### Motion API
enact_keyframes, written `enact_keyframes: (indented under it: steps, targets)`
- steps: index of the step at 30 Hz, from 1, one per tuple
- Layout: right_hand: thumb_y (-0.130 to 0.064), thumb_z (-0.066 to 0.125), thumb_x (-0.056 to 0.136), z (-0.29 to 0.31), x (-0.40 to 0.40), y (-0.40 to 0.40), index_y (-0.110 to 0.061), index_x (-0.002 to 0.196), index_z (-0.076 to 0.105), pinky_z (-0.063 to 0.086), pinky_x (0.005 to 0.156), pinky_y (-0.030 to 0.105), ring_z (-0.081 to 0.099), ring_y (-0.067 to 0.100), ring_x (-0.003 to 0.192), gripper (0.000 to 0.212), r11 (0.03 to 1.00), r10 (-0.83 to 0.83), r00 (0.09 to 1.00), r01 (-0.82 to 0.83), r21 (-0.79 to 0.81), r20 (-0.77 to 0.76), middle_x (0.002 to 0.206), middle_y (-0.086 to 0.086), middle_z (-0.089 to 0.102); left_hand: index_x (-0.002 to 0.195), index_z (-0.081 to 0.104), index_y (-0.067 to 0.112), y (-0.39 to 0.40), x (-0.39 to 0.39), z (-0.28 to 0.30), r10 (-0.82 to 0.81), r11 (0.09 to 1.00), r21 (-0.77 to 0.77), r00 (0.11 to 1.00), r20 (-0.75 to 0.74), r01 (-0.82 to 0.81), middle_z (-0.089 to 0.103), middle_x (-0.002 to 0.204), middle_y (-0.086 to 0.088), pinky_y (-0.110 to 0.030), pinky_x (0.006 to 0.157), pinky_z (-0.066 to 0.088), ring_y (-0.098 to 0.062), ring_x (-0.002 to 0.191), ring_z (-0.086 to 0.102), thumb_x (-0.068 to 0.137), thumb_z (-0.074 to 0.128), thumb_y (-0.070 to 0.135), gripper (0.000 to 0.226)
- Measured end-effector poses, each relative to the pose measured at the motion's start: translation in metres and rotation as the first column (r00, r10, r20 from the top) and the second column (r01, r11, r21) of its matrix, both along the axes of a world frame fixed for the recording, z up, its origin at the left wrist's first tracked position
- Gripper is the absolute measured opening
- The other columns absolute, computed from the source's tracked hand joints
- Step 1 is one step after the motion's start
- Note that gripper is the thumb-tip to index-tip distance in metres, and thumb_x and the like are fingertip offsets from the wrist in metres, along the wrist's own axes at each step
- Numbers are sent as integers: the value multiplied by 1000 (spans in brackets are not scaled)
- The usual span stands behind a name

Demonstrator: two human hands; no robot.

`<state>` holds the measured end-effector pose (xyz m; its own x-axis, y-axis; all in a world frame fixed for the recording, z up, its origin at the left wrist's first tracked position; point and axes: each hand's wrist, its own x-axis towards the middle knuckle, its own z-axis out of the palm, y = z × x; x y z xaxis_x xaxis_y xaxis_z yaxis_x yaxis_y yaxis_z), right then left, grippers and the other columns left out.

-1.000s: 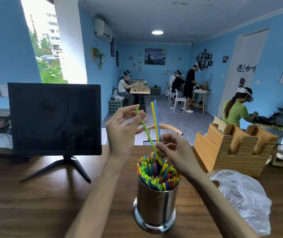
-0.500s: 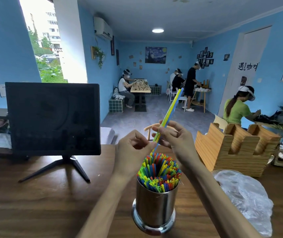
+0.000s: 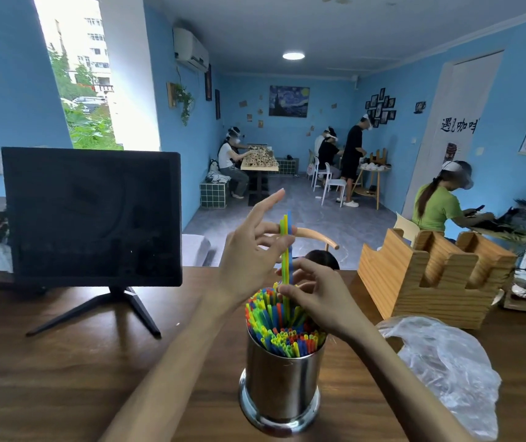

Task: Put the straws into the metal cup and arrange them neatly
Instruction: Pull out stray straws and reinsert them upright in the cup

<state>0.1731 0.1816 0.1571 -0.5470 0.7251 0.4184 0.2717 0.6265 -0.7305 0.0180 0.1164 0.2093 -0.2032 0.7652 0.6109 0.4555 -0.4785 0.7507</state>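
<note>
Just above the metal cup (image 3: 282, 378) at lower centre of the frame, three raised straws (image 3: 286, 250) are held near-upright, pinched low by the right hand (image 3: 315, 298) and steadied near their tops by the left hand (image 3: 248, 253), index finger extended, so lowering is required.

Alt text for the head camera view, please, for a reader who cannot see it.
Both hands, left hand and right hand, hold a few upright straws over a metal cup packed with colourful straws on a wooden table. A dark monitor stands left, a plastic bag right.
</note>
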Motion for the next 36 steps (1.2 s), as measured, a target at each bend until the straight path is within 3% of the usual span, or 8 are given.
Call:
enact_keyframes:
  steps: [5, 9, 12, 16, 22, 27, 34, 36]
  targets:
    - [-30, 78, 88, -4, 9, 3, -22, 103, 77, 56, 78, 20, 71, 0, 87, 17, 999, 42, 993, -45, 22, 108, 93, -9, 77, 118, 68, 50, 3, -3, -18, -39, 996, -80, 999, 20, 40, 75, 99, -8, -41, 72, 64, -23, 76, 73, 90, 78, 17, 44]
    - [-26, 73, 92, 7, 21, 9, -20, 105, 78, 58, 86, 27, 74, 8, 94, 15, 986, 13, 975, -51, -162, -223, 96, -7, 79, 104, 77, 38, 2, -6, -36, 11, 991, -131, 1000, -29, -14, 77, 84, 4, -33, 84, 61, -8, 82, 74, 82, 84, 24, 27]
    - [-22, 67, 97, 7, 24, 23, -18, 99, 77, 58, 85, 35, 75, 15, 91, 11, 968, -123, 924, 31, -250, -362, 91, -2, 80, 94, 80, 34, -1, -9, -50, 42, 983, -174, 997, -63, -52, 76, 79, 10, -31, 81, 59, -4, 80, 72, 81, 85, 29, 15]
    - [-25, 65, 99, -2, 18, 39, -20, 100, 77, 56, 81, 32, 73, 14, 90, 13, 957, -180, 965, 127, -260, -191, 89, -6, 79, 88, 83, 33, -1, -9, -65, 10, 972, -232, 989, -149, -44, 76, 89, 21, -23, 83, 55, 4, 89, 68, 81, 84, 29, 8]
    - [-37, 67, 96, -10, 8, 49, -18, 107, 78, 57, 82, 27, 71, 10, 96, 24, 969, -24, 986, 63, -240, 162, 99, -5, 76, 93, 82, 37, -3, -15, -76, 15, 972, -229, 984, -180, -56, 73, 91, 29, -15, 79, 51, 9, 96, 63, 89, 75, 38, 8]
    - [-38, 70, 94, -8, 5, 55, -16, 90, 81, 61, 85, 37, 75, 13, 86, 25, 957, 32, 979, 28, -288, 203, 86, -2, 79, 94, 82, 37, -1, -17, -81, 46, 971, -222, 981, -190, -88, 74, 93, 22, -21, 80, 52, 4, 98, 61, 88, 75, 40, 10]
    - [-33, 70, 94, 13, 2, 49, -19, 85, 80, 50, 71, 24, 67, 6, 78, 20, 985, -69, 978, 98, -142, 195, 79, -6, 75, 93, 83, 32, -3, -15, -76, 1, 966, -254, 987, -163, -43, 70, 83, 34, -10, 76, 49, 10, 94, 63, 88, 77, 34, 8]
    - [-32, 69, 95, 28, 4, 44, -19, 85, 80, 47, 69, 22, 62, 2, 72, 21, 990, -79, 987, 95, -108, 139, 75, -8, 73, 93, 83, 31, -3, -17, -74, -38, 960, -279, 991, -131, 0, 73, 88, 31, -17, 82, 54, 8, 94, 66, 87, 78, 35, 8]
